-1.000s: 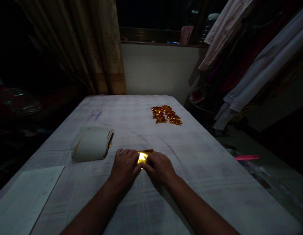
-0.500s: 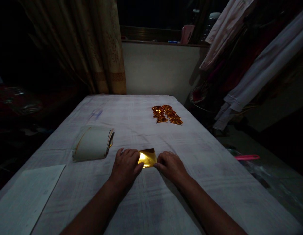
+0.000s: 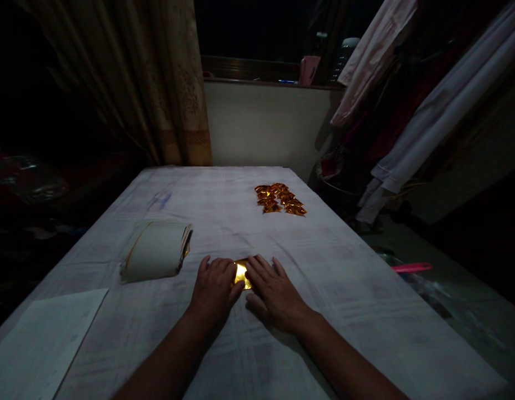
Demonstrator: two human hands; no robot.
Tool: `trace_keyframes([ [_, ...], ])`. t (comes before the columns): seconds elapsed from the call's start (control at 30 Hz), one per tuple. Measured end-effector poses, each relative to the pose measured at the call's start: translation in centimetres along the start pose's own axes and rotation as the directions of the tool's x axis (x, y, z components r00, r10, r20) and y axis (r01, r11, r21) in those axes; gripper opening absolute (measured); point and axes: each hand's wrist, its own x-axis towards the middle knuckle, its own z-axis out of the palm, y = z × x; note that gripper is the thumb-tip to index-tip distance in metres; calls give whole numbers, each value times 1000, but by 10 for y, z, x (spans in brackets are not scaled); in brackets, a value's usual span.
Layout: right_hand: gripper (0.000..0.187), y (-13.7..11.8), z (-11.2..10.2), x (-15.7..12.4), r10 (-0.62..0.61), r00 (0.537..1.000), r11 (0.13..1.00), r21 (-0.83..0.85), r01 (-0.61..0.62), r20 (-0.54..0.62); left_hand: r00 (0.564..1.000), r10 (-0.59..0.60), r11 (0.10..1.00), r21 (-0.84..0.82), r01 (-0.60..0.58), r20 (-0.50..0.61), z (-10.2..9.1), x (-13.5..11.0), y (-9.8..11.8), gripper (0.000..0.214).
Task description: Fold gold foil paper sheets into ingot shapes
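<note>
A small sheet of gold foil paper lies on the cloth-covered table, with its shiny middle showing between my hands. My left hand holds down its left end, fingers bent over it and the thumb by the near edge. Flat across the right part lies my right hand, its fingers stretched out and the thumb apart; it covers that end of the paper. Farther back, several folded gold foil pieces sit in a cluster. To the left rests a thick, curved stack of pale paper sheets with some gold edges.
A white sheet lies at the table's near left. The checked tablecloth reaches back toward a wall and a patterned curtain. Clothes hang at the right, above a pink handle near the floor.
My right hand has moved left over the foil paper and gone from a pinch at its right edge to flat, outstretched fingers. My left hand stays on the left end. The view has shifted slightly.
</note>
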Motion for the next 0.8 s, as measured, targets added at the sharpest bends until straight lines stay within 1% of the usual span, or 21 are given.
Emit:
trace_keyframes([
  [0.1,66,-3,-3,-3,14,993,1000,23,-17,117,1000,0,1000,-9,0,-9,1,-1,-2,16],
  [0.2,69,2,-7,-8,58,985,998,15,-62,165,1000,14,1000,4,-14,-22,2,-3,-2,16],
  [0.27,72,5,-9,-11,70,979,997,6,-72,192,997,39,999,16,-38,-70,4,-4,-1,16],
  [0.33,74,7,-9,-11,72,975,997,-1,-73,209,986,94,996,23,-92,-136,6,-4,2,16],
  [0.4,77,7,-9,-11,71,974,997,4,-73,213,967,193,981,10,-194,-163,8,-5,4,12],
  [0.47,79,7,-10,-10,71,974,997,15,-76,214,944,300,952,-19,-305,-140,9,-4,5,6],
  [0.53,80,7,-10,-10,70,973,997,27,-78,218,925,365,928,-36,-370,-102,8,-4,3,4],
  [0.8,80,7,-10,-10,82,974,996,16,-88,209,899,437,899,31,-437,7,-4,-9,-8,19],
])
